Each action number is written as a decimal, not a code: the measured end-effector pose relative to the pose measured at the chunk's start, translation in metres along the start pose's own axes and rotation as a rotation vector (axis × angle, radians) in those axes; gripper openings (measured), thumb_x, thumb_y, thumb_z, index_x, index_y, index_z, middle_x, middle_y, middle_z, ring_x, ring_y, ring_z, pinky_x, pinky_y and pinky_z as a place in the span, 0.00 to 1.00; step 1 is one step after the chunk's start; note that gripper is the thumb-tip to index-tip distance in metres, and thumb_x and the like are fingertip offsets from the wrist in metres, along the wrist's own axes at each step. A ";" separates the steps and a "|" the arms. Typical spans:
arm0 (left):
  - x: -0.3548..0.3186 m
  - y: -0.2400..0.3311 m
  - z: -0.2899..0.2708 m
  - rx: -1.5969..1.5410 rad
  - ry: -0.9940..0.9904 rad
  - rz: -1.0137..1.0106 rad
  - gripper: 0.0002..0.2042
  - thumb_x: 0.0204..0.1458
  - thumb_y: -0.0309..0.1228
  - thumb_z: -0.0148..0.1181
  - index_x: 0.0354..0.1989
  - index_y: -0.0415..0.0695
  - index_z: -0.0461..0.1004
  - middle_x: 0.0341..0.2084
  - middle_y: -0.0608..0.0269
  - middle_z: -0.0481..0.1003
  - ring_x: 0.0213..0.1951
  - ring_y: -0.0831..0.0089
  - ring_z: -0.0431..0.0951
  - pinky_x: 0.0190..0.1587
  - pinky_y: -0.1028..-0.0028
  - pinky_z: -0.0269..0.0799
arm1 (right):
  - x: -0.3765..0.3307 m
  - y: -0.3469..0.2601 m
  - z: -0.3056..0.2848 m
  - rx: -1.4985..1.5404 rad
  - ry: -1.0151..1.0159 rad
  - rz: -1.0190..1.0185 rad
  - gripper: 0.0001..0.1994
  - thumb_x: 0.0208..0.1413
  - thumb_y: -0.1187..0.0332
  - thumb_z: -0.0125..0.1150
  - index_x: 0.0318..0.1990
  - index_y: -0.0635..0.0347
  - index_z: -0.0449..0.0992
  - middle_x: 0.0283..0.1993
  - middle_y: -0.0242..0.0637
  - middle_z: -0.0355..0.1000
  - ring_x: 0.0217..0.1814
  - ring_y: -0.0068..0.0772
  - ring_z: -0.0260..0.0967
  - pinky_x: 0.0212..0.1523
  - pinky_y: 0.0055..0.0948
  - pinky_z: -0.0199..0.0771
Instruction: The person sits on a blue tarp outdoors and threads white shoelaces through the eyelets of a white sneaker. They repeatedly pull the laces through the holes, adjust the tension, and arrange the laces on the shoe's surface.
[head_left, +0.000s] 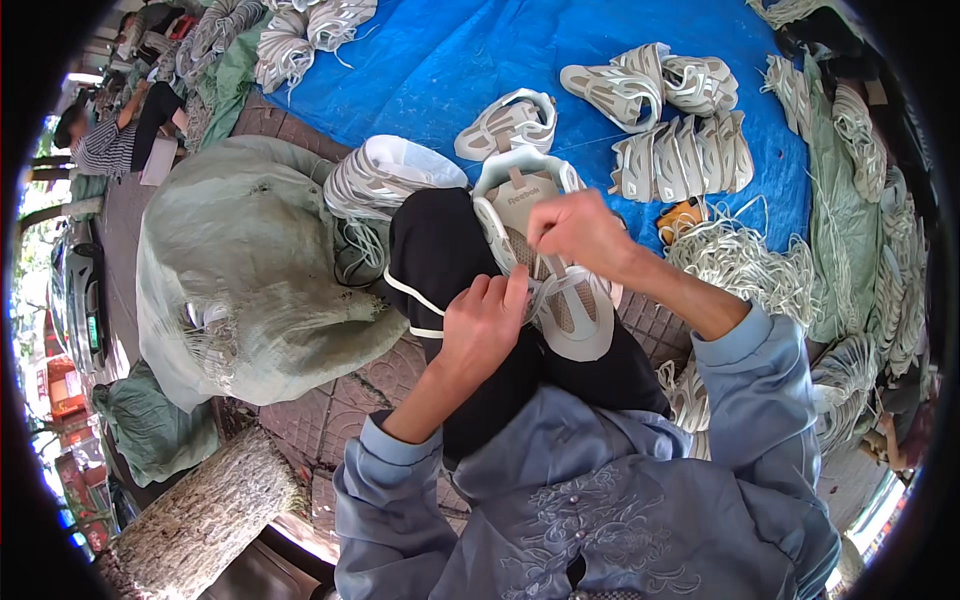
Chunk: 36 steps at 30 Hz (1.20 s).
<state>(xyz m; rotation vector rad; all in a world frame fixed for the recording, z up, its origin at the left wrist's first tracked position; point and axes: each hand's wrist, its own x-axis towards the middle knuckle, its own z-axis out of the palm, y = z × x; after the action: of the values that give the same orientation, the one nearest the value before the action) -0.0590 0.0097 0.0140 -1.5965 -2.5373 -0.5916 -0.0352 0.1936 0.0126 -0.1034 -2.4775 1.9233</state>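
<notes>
A beige and white shoe upper (576, 318) lies across my black-clad knees, its toe toward me and its padded collar opening away. My left hand (484, 322) is closed against the upper's left edge, near the lacing area. Over the tongue, my right hand (578, 232) is closed in a pinch. The curled fingers hide whatever thin thing either hand may hold. Just beyond the collar, another shoe upper (508, 124) rests on a blue tarp (430, 70). A nested stack of uppers (372, 180) stands left of my knee.
More uppers (685, 158) sit in a row on the tarp. At right lies a tangled pile of white laces (745, 262) beside a small orange-yellow object (681, 220). A large grey-green sack (235, 240) bulges at left, near a log-like trunk (205, 515). A person (120, 135) sits at far left.
</notes>
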 end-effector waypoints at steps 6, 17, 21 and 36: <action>0.026 0.001 -0.007 -0.334 0.132 -0.133 0.10 0.40 0.23 0.57 0.32 0.37 0.68 0.19 0.58 0.67 0.20 0.66 0.68 0.22 0.72 0.64 | 0.006 -0.028 -0.030 0.319 0.080 0.145 0.02 0.34 0.81 0.53 0.18 0.65 0.72 0.16 0.30 0.66 0.13 0.13 0.54 0.13 0.16 0.50; 0.040 -0.008 -0.088 -1.030 0.568 -0.249 0.07 0.49 0.24 0.45 0.25 0.34 0.68 0.21 0.56 0.71 0.20 0.79 0.67 0.25 0.80 0.63 | -0.032 0.003 -0.011 -0.114 0.076 -0.184 0.07 0.43 0.72 0.59 0.30 0.65 0.75 0.25 0.36 0.72 0.26 0.22 0.68 0.28 0.24 0.67; 0.044 0.004 -0.074 -1.003 0.035 -0.538 0.07 0.51 0.24 0.46 0.32 0.33 0.69 0.21 0.59 0.71 0.26 0.77 0.72 0.32 0.79 0.67 | -0.048 0.002 -0.002 0.017 0.083 -0.012 0.13 0.43 0.71 0.57 0.39 0.61 0.73 0.26 0.41 0.71 0.27 0.32 0.70 0.28 0.27 0.69; 0.047 0.032 -0.022 -0.943 -0.221 -0.668 0.03 0.48 0.24 0.51 0.29 0.37 0.70 0.20 0.67 0.73 0.20 0.84 0.71 0.20 0.84 0.64 | -0.049 -0.001 -0.001 -0.598 0.069 -0.373 0.29 0.39 0.76 0.54 0.54 0.65 0.56 0.19 0.44 0.69 0.18 0.41 0.69 0.17 0.33 0.69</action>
<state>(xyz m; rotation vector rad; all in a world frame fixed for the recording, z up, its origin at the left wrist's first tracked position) -0.0550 0.0534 0.0556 -0.8683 -3.1635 -2.0026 0.0139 0.1920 0.0155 0.2670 -2.6892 0.9946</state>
